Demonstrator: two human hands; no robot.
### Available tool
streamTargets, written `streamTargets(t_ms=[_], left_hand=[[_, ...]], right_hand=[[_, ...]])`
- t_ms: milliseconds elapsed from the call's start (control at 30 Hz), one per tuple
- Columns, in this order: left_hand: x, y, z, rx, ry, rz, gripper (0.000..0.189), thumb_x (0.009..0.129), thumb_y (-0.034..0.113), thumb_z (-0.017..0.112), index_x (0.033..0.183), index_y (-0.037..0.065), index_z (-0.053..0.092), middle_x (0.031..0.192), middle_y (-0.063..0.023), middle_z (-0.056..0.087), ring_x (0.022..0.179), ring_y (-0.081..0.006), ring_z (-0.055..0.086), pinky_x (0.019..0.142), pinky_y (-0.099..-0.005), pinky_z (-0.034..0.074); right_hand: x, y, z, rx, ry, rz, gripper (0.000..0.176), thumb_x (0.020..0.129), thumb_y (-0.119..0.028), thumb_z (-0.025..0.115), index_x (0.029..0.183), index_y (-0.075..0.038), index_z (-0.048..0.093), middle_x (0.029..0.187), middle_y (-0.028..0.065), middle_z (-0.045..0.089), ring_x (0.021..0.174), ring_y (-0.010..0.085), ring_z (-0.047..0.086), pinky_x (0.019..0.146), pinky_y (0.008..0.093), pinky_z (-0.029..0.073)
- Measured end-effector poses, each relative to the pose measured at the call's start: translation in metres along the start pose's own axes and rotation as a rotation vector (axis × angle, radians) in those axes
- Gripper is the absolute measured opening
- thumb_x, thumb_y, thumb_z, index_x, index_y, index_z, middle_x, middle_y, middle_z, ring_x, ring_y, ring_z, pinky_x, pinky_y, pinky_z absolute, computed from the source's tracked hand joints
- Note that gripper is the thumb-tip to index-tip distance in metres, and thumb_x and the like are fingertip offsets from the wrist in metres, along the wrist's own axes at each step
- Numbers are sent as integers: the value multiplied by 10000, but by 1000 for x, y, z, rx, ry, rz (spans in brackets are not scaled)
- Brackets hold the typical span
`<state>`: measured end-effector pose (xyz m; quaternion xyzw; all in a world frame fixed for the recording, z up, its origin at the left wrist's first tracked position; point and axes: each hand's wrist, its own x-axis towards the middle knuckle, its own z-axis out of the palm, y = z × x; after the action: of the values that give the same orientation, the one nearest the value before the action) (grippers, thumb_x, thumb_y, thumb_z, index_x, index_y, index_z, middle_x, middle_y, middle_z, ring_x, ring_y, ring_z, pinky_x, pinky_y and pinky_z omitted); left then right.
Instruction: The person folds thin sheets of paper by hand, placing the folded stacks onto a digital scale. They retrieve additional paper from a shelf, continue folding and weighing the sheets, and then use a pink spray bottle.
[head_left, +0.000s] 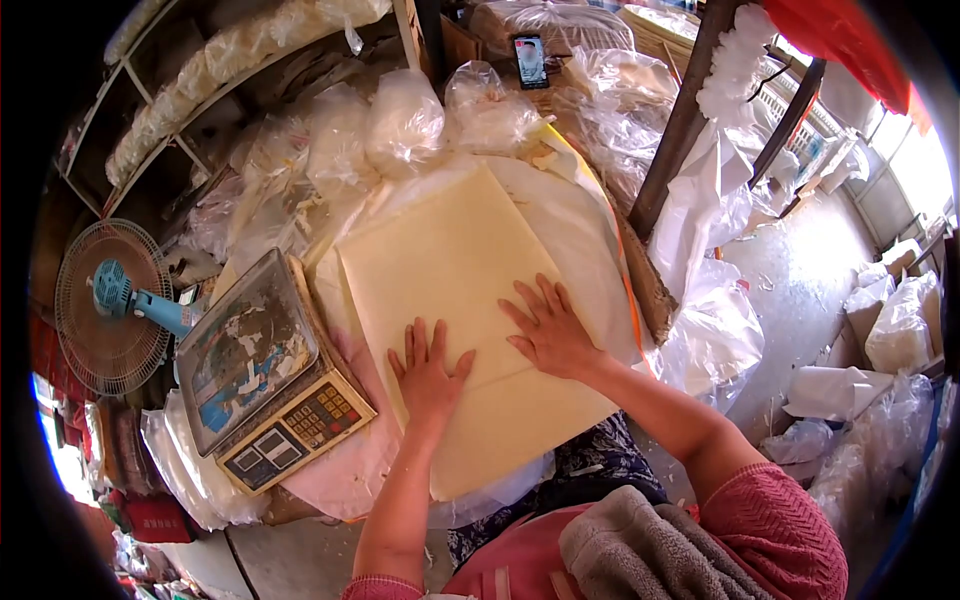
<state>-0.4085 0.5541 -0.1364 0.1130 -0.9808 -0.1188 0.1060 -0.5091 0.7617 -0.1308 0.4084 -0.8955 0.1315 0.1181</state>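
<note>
A large cream-coloured sheet or stack of sheets (450, 250) lies over the work surface and reaches down to my lap, with a faint crease across its lower part. My left hand (430, 375) rests flat on its lower left area, fingers spread and pointing away from me. To the right, my right hand (550, 330) also presses flat on it, fingers apart. Neither hand holds anything. Whether the cream material is one sheet or several layers is hard to tell.
A weighing scale (255, 350) with scraps on its tray stands left of the sheet, beside a fan (115, 300). Plastic bags (405, 120) line the back, near a phone (530, 62). A post (690, 120) rises at the right.
</note>
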Motion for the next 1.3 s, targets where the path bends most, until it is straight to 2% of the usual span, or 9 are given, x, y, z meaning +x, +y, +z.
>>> streamTargets(t_ms=[500, 600, 633, 800, 867, 967, 1100, 1200, 1300], left_hand=[[-1, -5, -1, -65, 27, 45, 649, 851, 464, 563, 1383, 129, 400, 1471, -164, 284, 1374, -288, 239, 1107, -502, 133], [-2, -37, 15, -519, 210, 44, 652, 799, 372, 655, 1348, 102, 429, 1468, -196, 265, 1393, -291, 181, 1117, -482, 125], [-11, -34, 1, -355, 299, -38, 611, 773, 265, 703, 1292, 57, 456, 1385, -218, 385, 1284, -335, 386, 1040, -461, 322], [-68, -8, -24, -1348, -408, -752, 462, 805, 149, 664, 1191, 1, 458, 1012, -151, 634, 808, -237, 651, 675, -308, 522], [-91, 22, -31, -1589, -247, -742, 511, 786, 12, 605, 1260, 11, 414, 1048, -114, 630, 859, -164, 627, 679, -285, 507], [-101, 8, -14, -1431, -119, -585, 536, 758, -44, 573, 1270, 8, 424, 1079, -78, 621, 852, -136, 608, 681, -272, 499], [-78, -26, -93, -1453, 387, -303, 660, 721, -46, 571, 1355, 24, 401, 1082, -32, 609, 784, -77, 567, 639, -219, 463], [-50, -110, -135, -1110, 625, -280, 640, 734, -20, 568, 1355, 8, 415, 1037, -24, 605, 714, -56, 545, 619, -194, 463], [-28, -198, -161, -1074, 629, -363, 595, 738, 1, 573, 1320, 2, 449, 964, -30, 612, 764, -79, 559, 665, -215, 467]], right_hand=[[-1, -2, 6, -42, 43, 1, 517, 924, -397, 441, 1387, -177, 375, 1436, 143, 308, 1336, 407, 212, 1075, 559, 187], [-7, -4, 8, -68, 66, 15, 521, 914, -421, 447, 1370, -174, 406, 1410, 150, 353, 1324, 391, 250, 1062, 584, 187], [-6, -7, 5, -91, 50, 42, 512, 913, -420, 453, 1358, -169, 421, 1400, 150, 365, 1315, 381, 269, 1054, 594, 192], [-26, -47, -26, -11, -106, 235, 469, 911, -409, 479, 1279, -119, 488, 1275, 152, 497, 1205, 365, 415, 1030, 621, 200], [-35, -72, -51, 77, -304, 247, 459, 919, -404, 477, 1266, -103, 490, 1239, 159, 525, 1192, 364, 433, 1047, 602, 193], [-55, -93, -65, 240, -333, 101, 438, 909, -364, 518, 1240, -77, 509, 1180, 167, 567, 1146, 343, 488, 1035, 576, 244], [-60, -86, -76, 343, -131, 28, 377, 894, -302, 556, 1181, -58, 544, 1159, 161, 585, 1140, 321, 509, 986, 522, 330], [-67, -75, -70, 396, -147, 4, 345, 888, -259, 560, 1161, -49, 552, 1139, 161, 594, 1100, 333, 530, 968, 496, 354], [-70, -81, -66, 426, -172, -84, 253, 862, -153, 566, 1095, -58, 586, 1067, 133, 622, 1028, 312, 566, 938, 468, 379]])
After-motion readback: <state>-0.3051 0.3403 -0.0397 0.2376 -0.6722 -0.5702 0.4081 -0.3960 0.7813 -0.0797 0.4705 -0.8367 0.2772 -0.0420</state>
